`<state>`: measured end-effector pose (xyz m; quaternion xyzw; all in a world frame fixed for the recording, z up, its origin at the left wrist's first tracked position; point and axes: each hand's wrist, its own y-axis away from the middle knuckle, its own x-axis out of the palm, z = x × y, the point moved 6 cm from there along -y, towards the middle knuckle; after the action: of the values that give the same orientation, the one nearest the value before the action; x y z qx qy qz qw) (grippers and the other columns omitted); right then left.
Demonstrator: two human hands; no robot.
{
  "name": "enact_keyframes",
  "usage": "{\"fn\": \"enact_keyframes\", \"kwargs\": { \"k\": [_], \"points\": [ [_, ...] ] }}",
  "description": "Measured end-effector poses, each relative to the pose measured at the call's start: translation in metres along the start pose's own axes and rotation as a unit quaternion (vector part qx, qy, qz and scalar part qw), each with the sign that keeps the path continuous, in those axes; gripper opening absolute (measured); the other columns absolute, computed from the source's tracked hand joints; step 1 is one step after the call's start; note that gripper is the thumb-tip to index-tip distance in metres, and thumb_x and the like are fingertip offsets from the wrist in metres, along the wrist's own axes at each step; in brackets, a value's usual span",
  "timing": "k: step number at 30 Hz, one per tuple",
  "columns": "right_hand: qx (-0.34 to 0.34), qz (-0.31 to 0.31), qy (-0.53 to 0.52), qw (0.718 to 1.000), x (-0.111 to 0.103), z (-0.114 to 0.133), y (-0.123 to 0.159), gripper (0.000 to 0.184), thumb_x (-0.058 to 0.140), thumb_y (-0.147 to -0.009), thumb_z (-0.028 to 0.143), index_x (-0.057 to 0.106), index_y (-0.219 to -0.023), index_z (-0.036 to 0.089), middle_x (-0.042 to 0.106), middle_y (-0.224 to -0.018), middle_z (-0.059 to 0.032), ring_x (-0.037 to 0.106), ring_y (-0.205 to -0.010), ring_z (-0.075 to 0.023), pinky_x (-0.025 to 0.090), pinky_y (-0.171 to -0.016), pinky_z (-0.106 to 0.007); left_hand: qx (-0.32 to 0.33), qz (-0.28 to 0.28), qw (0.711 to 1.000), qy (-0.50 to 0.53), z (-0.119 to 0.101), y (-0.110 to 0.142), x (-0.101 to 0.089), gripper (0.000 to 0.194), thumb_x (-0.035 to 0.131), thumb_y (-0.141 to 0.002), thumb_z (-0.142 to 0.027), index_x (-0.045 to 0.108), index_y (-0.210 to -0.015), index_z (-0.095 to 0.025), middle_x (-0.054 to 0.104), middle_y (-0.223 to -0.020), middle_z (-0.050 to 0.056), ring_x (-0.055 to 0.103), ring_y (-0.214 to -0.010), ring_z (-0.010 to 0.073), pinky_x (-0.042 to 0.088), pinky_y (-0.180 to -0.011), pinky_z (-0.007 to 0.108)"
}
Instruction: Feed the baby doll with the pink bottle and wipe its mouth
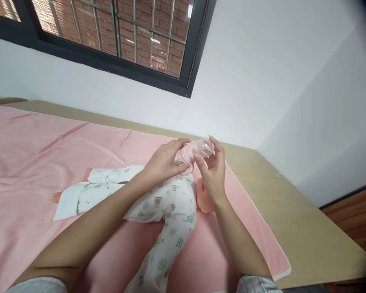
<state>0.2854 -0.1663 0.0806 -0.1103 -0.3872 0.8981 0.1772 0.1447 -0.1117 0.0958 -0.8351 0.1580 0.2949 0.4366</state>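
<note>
Bottle: I am holding the baby bottle [188,155] in the air over the doll's upper body, and it is tilting, its clear rounded end [205,147] pointing up and to the right.
Left hand: my left hand [162,162] is closing around the lower part, the thumb lying along the near side and the fingers reaching over the far side, clamped on the bottle beside its pink ring.
Right hand: my right hand [214,173] is gripping the clear end, thumb pressing near the ring and forefinger curling at the tip; the other fingers are bending behind.
Doll: the doll [167,199] is lying below my hands, its legs stretching to the left and one sleeve [162,260] running down toward me.
Doll's head: the head [203,199] is resting just beside my right wrist, which is hiding part of it.
Clothes: the doll is wearing a white outfit with little green bears; both feet are showing past the trouser ends.
Blanket: a pink blanket [116,256] is lying under the doll, wrinkling on the left.
Table: the wooden table [280,215] is showing along the back and right.
Window: a dark-framed window [187,77] is standing above, metal bars [136,36] crossing a brick wall [143,49] outside.
</note>
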Motion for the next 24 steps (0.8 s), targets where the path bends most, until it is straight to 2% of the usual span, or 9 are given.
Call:
{"fn": "enact_keyframes", "kwargs": {
  "k": [6,11,16,21,24],
  "points": [
    [0.007,0.035,0.019,0.999,0.008,-0.003,0.004,0.055,0.064,-0.088,0.042,0.042,-0.138,0.035,0.042,-0.142,-0.0037,0.046,-0.128,-0.0229,0.047,-0.106,-0.045,0.001,-0.018,1.0,0.005,-0.002,0.0,0.0,0.054,0.065,-0.074,-0.026,0.05,-0.125,-0.021,0.062,-0.122,0.005,0.061,-0.108,0.0235,0.049,-0.085,0.034],
    [0.048,0.063,-0.017,0.997,0.015,-0.006,0.006,0.083,0.072,-0.081,0.045,0.023,-0.147,0.039,0.034,-0.148,-0.0051,0.049,-0.126,-0.0235,0.052,-0.1,-0.044,0.009,-0.014,1.0,0.002,-0.003,0.001,0.003,0.055,0.064,-0.074,-0.026,0.047,-0.126,-0.021,0.063,-0.121,0.005,0.062,-0.106,0.0243,0.048,-0.087,0.036],
    [0.06,0.027,-0.035,0.997,0.015,-0.007,0.006,0.099,0.076,-0.077,0.042,0.011,-0.15,0.037,0.039,-0.142,-0.0087,0.055,-0.118,-0.0225,0.053,-0.099,-0.042,0.035,-0.029,0.998,-0.04,-0.01,0.003,0.006,0.058,0.065,-0.076,-0.029,0.045,-0.129,-0.019,0.063,-0.119,0.007,0.061,-0.104,0.0249,0.042,-0.097,0.041],
    [0.054,0.009,-0.011,0.998,0.011,-0.006,0.005,0.096,0.075,-0.076,0.04,0.013,-0.149,0.037,0.037,-0.142,-0.0082,0.055,-0.118,-0.0229,0.054,-0.098,-0.042,0.042,-0.011,0.998,-0.044,-0.011,0.004,0.009,0.064,0.067,-0.077,-0.031,0.041,-0.134,-0.02,0.062,-0.123,0.009,0.06,-0.107,0.0262,0.043,-0.096,0.041],
    [0.052,-0.004,-0.003,0.999,0.001,-0.007,0.0,0.095,0.074,-0.076,0.038,0.013,-0.148,0.037,0.034,-0.144,-0.0085,0.055,-0.117,-0.0226,0.055,-0.094,-0.04,0.043,-0.004,0.998,-0.045,-0.01,0.004,0.008,0.066,0.067,-0.081,-0.037,0.037,-0.137,-0.021,0.059,-0.128,0.01,0.058,-0.113,0.027,0.044,-0.096,0.041]
  ]
}}
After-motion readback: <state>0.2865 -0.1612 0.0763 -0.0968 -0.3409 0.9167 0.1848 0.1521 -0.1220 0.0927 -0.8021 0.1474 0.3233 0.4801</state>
